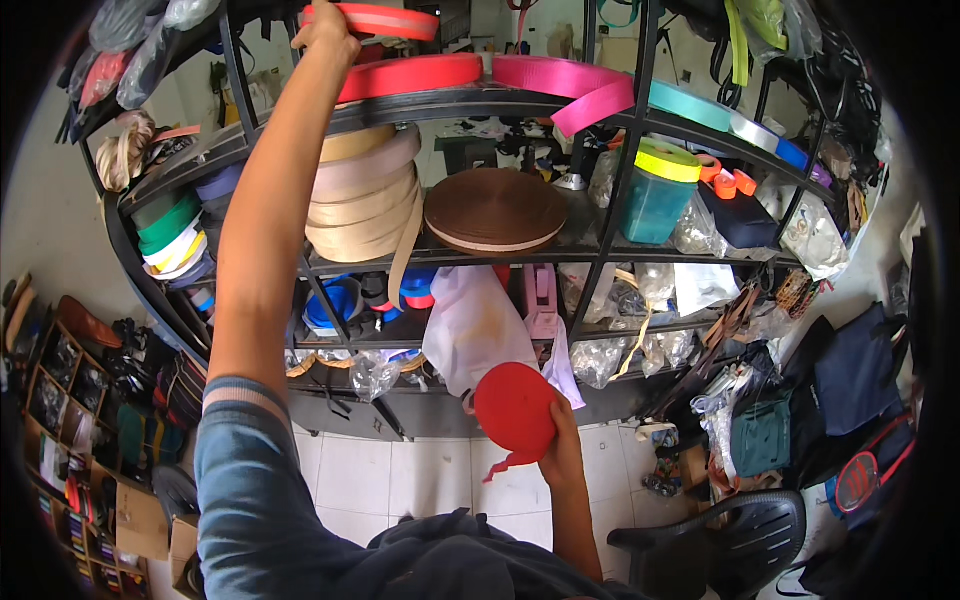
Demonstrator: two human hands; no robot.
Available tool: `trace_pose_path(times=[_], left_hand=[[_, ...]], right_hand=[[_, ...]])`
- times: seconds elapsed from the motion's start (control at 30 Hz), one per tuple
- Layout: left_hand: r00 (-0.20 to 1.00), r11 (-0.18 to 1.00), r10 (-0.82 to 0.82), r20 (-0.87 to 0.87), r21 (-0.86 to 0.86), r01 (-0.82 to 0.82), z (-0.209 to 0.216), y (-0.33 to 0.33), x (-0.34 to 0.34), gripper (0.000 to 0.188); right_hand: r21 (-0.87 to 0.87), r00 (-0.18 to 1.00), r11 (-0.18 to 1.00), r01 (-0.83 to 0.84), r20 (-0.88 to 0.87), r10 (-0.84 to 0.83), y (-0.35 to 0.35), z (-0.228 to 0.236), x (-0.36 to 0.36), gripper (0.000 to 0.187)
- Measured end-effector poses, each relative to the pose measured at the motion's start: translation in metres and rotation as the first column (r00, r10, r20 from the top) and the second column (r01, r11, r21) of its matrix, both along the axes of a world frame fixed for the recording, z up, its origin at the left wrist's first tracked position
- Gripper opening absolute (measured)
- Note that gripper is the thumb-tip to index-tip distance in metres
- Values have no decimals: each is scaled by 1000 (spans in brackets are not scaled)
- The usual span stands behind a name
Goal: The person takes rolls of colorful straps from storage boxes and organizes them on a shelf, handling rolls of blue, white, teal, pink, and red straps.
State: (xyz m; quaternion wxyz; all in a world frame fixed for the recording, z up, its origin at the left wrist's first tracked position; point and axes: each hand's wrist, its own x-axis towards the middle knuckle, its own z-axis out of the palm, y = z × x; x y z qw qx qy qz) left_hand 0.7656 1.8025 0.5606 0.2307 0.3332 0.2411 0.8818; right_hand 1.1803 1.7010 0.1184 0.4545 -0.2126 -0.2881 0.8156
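My left arm reaches up to the top shelf, where my left hand [328, 38] grips the left edge of a red webbing roll with a pale stripe [390, 21]. Just under it lies a wider red webbing roll [415, 76], and a pink roll [560, 78] with a loose end sits to its right. Lower down, in front of my body, my right hand [563, 440] holds a round red webbing roll [514, 412] by its right side. A short tail of that roll hangs at its lower left. Some fingers of my right hand are hidden behind the roll.
A black metal shelf rack [480, 100] spans the view. Beige rolls [362, 205], a large brown roll [495, 210] and a teal tub with a yellow roll on top [655, 195] stand on its middle shelf. A black chair [730, 545] is at the lower right.
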Motion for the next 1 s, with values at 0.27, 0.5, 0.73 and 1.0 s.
trace_pose_path(times=[0.27,0.5,0.73,1.0], left_hand=[[935,855,262,-239,-392,-339,-19,32,-51,53],[788,599,39,-615,-616,-511,-16,-2,-43,83],[468,603,-278,-839,-531,-595,-24,-35,-40,89],[202,770,182,-962,12,-638,-128,-120,50,53]], right_hand=[[-19,999,999,41,20,-41,-3,-20,2,38],[-11,997,999,-50,53,51,-12,-14,-19,43],[-22,994,997,-75,82,77,-22,-14,-34,44],[114,998,993,-34,59,28,-7,-11,-54,43]])
